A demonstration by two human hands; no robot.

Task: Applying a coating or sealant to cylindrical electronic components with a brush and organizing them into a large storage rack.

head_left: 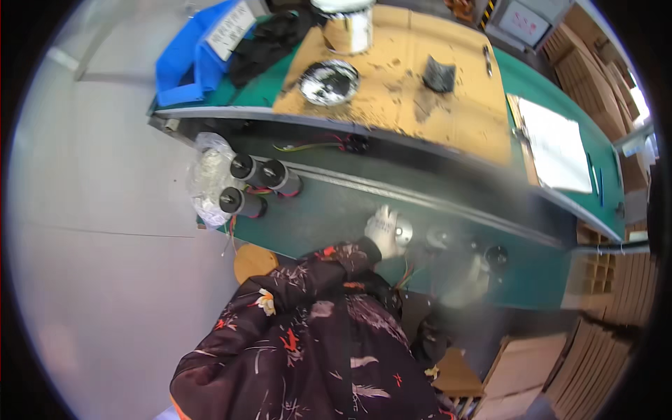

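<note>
My left hand [381, 231], in a white glove, is closed around the side of a round part with a silver metal face [404, 232], low over the green bench. Thin coloured wires [405, 274] trail just below it. To the right, my right hand [470, 283] is a pale blur, so its fingers and anything in them cannot be made out. Between and beyond the hands lies a blurred pale disc [439, 239]. A dark round part [496, 257] sits on the bench just past my right hand.
Three dark cylindrical motors [281, 177] with wires stand left beside a clear plastic bag [208, 175]. The raised shelf holds stained cardboard [392, 84], a black-and-white smeared dish [329, 82], a bucket [348, 31], a blue bin [183, 63] and a clipboard [556, 147].
</note>
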